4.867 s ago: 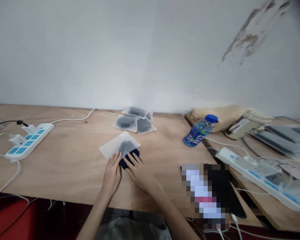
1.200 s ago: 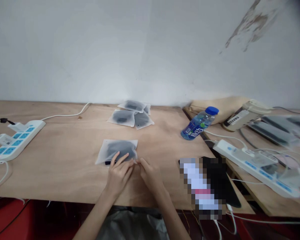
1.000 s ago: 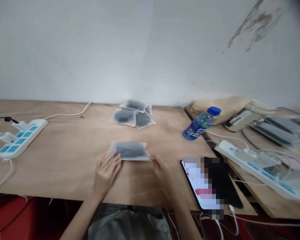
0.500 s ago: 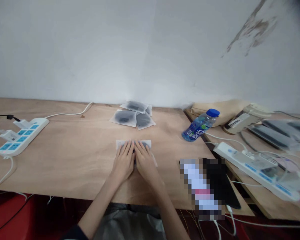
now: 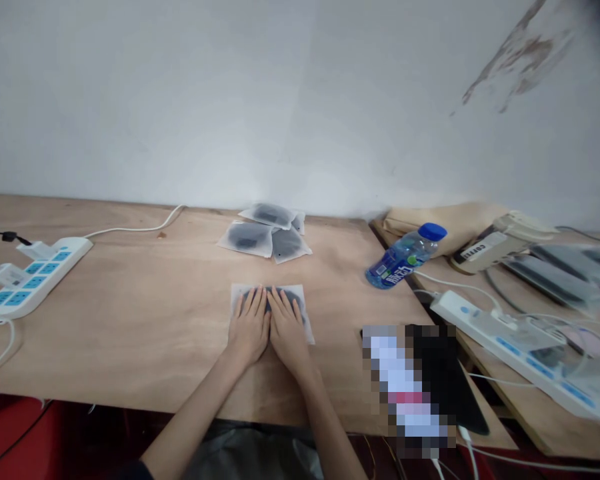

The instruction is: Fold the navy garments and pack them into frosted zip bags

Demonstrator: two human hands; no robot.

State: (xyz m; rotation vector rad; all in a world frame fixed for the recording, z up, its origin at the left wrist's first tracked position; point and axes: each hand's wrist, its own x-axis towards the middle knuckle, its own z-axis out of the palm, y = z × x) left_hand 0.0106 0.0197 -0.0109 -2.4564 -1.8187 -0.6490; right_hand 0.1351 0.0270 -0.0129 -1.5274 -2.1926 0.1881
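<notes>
A frosted plastic bag (image 5: 304, 313) with something dark inside lies flat on the wooden table (image 5: 145, 313). Both palms rest on it: my left hand (image 5: 250, 327) covers its left half, my right hand (image 5: 286, 327) its right half. The fingers are stretched out and point away from me, and the two hands nearly touch at the middle. Much of the bag is hidden beneath them. Farther back, near the wall, several similar frosted bags (image 5: 247, 238) with dark contents lie in an overlapping heap.
At the left is a white power strip (image 5: 43, 277) with chargers plugged in. To the right lie a blue-capped bottle (image 5: 400, 259), a pixelated phone-like screen (image 5: 405, 387), a second power strip (image 5: 525, 357) with cables, and a cup marked coffee (image 5: 500, 243).
Both hands have slid slightly toward me over the bag, so more of its dark contents and far edge show. The view has shifted a little.
</notes>
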